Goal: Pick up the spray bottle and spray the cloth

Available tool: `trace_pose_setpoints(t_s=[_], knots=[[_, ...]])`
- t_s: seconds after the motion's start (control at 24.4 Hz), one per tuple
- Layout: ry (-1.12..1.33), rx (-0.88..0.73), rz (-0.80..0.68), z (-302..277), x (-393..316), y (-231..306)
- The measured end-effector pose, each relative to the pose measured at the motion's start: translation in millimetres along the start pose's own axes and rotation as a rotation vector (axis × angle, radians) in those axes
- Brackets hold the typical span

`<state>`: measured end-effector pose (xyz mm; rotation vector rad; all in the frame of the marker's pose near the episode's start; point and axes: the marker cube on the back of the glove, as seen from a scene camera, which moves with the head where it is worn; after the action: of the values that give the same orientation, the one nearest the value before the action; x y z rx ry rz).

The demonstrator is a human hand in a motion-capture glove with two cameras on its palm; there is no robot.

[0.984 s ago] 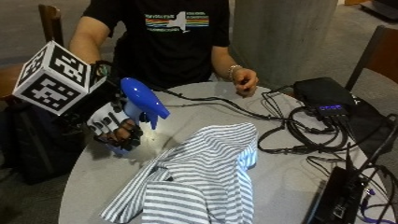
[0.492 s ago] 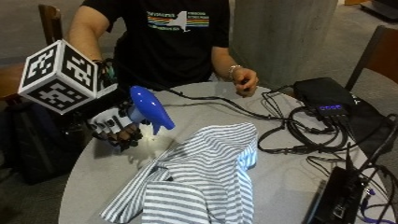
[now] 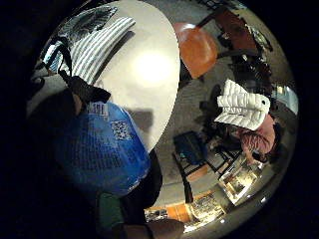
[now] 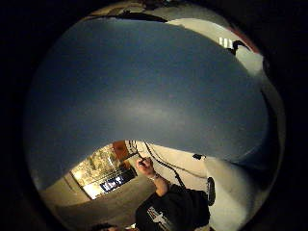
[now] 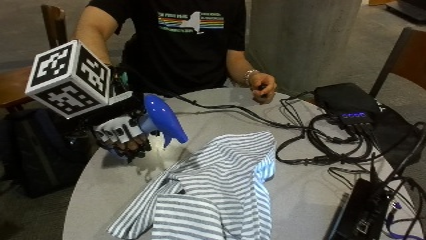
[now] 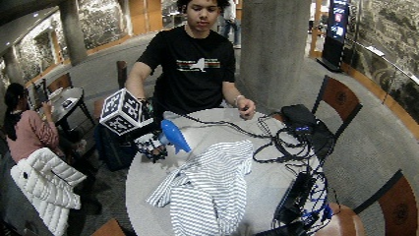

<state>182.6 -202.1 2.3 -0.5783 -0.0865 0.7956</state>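
Observation:
In the outside view my gloved right hand [image 5: 123, 139] grips the spray bottle [image 5: 164, 120] above the left part of the round grey table [image 5: 113, 190]. The bottle's blue head is tilted, its nozzle pointing down toward the striped grey-and-white cloth [image 5: 216, 185], which lies crumpled in the middle of the table. The wide outside view shows the same: hand [image 6: 152, 146], bottle [image 6: 174, 135], cloth [image 6: 206, 189]. The bottle's blue label [image 3: 102, 149] and its blue head [image 4: 144, 91] fill the two palm views; the cloth [image 3: 97, 40] lies beyond on the table.
The person's bare left hand [image 5: 261, 87] rests at the table's far edge by a black cable. Tangled cables [image 5: 319, 142], a black box [image 5: 346, 102] and a flat black device [image 5: 356, 217] crowd the right side. A chair [image 5: 399, 55] stands at the right.
My hand has shifted slightly right toward the cloth with the bottle, and the blue head has tipped further so the nozzle points down at the cloth.

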Motion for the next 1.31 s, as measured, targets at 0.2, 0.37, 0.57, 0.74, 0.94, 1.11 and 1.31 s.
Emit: trace_pose_setpoints(t_s=[0.2, 0.37, 0.57, 0.74, 0.94, 1.11, 1.31], knots=[[0.022, -0.002, 0.010, 0, -1, 1], [0.034, 0.002, 0.014, -1, -4, 2], [0.046, 0.016, 0.019, -1, -6, 2], [0.026, 0.044, 0.009, 0, -9, 4], [-0.169, 0.186, -0.131, 6, -24, 28], [-0.428, 0.270, -0.306, 15, -54, 64], [-0.678, 0.327, -0.549, 50, -108, 104]])
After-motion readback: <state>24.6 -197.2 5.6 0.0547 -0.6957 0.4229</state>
